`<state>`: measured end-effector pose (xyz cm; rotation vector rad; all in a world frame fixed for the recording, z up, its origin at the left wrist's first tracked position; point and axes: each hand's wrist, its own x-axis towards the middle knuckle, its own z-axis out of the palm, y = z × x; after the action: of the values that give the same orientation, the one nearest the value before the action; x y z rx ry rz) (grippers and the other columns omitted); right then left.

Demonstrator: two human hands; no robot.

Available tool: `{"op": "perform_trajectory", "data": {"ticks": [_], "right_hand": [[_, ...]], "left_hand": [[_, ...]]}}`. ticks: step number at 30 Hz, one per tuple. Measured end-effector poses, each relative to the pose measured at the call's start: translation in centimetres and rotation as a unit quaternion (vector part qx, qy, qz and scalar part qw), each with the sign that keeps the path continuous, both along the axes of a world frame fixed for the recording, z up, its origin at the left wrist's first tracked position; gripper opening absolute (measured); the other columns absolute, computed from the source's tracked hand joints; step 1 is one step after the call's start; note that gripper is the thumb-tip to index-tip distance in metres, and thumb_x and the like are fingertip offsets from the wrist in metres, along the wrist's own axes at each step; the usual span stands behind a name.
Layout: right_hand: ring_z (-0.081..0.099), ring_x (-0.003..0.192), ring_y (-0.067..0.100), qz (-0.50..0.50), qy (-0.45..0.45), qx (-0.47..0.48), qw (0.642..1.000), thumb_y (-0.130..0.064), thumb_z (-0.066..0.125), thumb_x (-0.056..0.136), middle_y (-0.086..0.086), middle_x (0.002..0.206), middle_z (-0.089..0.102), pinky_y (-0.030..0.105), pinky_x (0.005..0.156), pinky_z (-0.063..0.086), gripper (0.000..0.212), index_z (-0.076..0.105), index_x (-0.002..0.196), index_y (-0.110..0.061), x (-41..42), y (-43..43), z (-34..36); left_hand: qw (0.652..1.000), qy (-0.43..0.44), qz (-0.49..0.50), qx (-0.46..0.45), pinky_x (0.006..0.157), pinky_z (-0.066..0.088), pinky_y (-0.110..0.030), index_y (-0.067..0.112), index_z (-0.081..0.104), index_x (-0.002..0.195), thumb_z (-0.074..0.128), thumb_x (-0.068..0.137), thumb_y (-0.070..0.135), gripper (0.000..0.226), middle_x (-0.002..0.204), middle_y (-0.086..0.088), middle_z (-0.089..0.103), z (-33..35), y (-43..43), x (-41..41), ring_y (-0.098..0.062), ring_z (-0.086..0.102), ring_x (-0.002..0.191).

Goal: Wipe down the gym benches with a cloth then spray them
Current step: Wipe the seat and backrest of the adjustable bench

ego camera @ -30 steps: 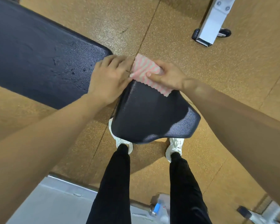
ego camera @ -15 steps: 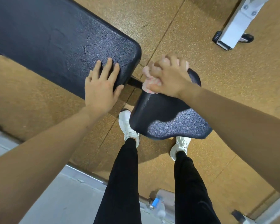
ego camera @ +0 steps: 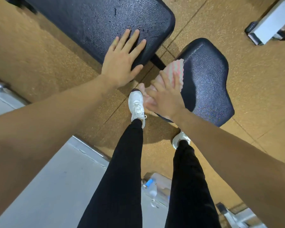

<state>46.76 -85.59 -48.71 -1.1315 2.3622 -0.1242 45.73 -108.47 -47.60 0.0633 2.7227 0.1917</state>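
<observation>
The thin pink-and-white striped cloth [ego camera: 174, 71] looks light, soft and limp, likely to bunch unless pressed flat, so it is best held under the whole palm, not by a corner. It lies beneath and just past the right hand's [ego camera: 164, 97] fingers, which press it, fairly flat though blurred, against the small dark padded seat's [ego camera: 209, 83] edge. The left hand [ego camera: 120, 63] rests, fingers spread, on the long dark backrest pad [ego camera: 97, 18].
</observation>
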Motion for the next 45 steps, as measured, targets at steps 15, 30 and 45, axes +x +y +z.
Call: {"op": "perform_trajectory", "data": {"ticks": [15,30,45], "right_hand": [[0.018,0.154,0.031,-0.168,-0.024,-0.064,0.983,-0.038,0.065,0.093,0.005,0.164,0.031,0.055,0.123,0.005,0.056,0.05,0.146,-0.03,10.2,1.7,1.3],[0.023,0.153,0.023,-0.468,0.004,0.022,0.883,-0.03,0.058,0.093,-0.002,0.161,0.034,0.054,0.117,0.025,0.058,0.043,0.149,-0.029,16.1,2.3,3.0],[0.065,0.117,0.035,-0.83,-0.383,-0.4,-0.075,-0.025,0.074,0.093,0.014,0.126,0.066,0.052,0.098,0.056,0.046,0.056,0.132,-0.009,9.8,-1.0,2.6]], "left_hand": [[0.995,-0.02,0.092,0.04,0.112,0.041,-0.052,0.019,0.033,0.159,0.059,0.093,0.031,0.072,0.17,-0.006,0.021,1.1,1.8,7.7,-0.031,0.018,0.156],[0.994,-0.034,0.1,0.042,0.121,0.031,-0.046,0.018,0.03,0.16,0.06,0.09,0.029,0.077,0.171,-0.006,0.017,1.4,2.3,7.6,-0.031,0.013,0.158],[0.994,-0.037,0.095,0.047,0.124,0.026,-0.046,0.018,0.03,0.16,0.063,0.087,0.025,0.08,0.171,-0.006,0.018,1.8,2.2,7.4,-0.033,0.015,0.157]]}}
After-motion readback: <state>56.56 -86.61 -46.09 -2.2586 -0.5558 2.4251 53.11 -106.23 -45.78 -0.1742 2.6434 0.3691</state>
